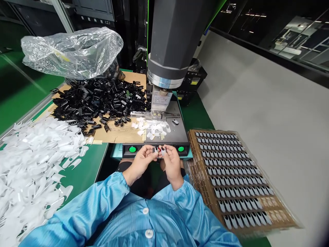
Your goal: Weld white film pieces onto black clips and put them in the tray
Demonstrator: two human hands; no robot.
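Observation:
Both hands meet in front of the machine's front panel (pixel 159 150), between its two green buttons. My left hand (pixel 144 158) pinches a small black-and-white part (pixel 155 150). Fingers closed, my right hand (pixel 171 163) grips another small part (pixel 163 151), white and dark, with a bit of red between the two. Just beyond the hands, small white pieces (pixel 154 128) lie scattered on the machine base. A single dark-rimmed piece (pixel 175 121) rests to their right, beside the metal fixture (pixel 171 115).
The machine head (pixel 168 37) stands over the fixture. Black parts (pixel 95 99) are heaped on cardboard at left, with a plastic bag (pixel 74 55) behind. White pieces (pixel 33 171) cover the left table. Stacked trays (pixel 231 171) with rows of grey-and-black parts stand at right.

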